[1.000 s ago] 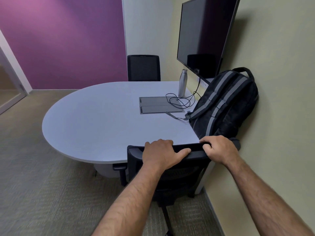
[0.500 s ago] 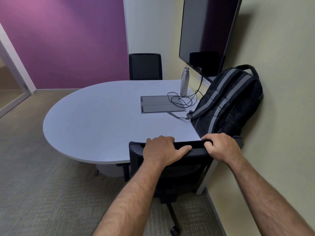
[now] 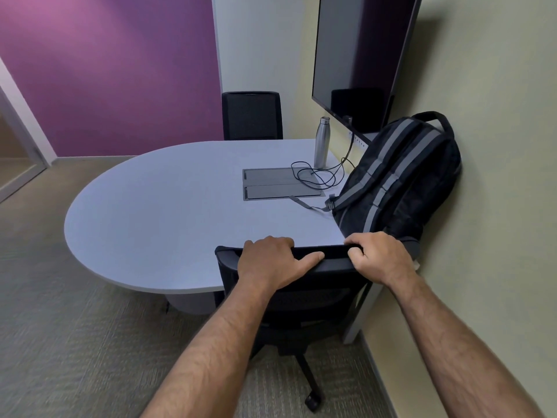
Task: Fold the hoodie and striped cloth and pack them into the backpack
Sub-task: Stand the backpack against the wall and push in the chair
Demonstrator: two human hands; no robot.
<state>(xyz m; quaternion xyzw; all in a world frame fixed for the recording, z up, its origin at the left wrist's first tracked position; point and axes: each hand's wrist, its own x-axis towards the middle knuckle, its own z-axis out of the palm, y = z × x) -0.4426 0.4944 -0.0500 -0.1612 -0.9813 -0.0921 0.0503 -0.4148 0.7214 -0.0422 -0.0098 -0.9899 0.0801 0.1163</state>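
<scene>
A black backpack with grey stripes leans upright against the right wall on the grey table. Its zip looks closed. No hoodie or striped cloth is in view. My left hand grips the top edge of a black office chair pushed against the table's near side. My right hand grips the same backrest edge further right, just below the backpack.
A steel bottle stands at the table's far right beside a looped black cable and a grey cable hatch. A dark screen hangs on the right wall. A second black chair sits at the far side.
The chair has rolled back a little from the table with both hands still holding its backrest, and its wheeled base has come into view.
</scene>
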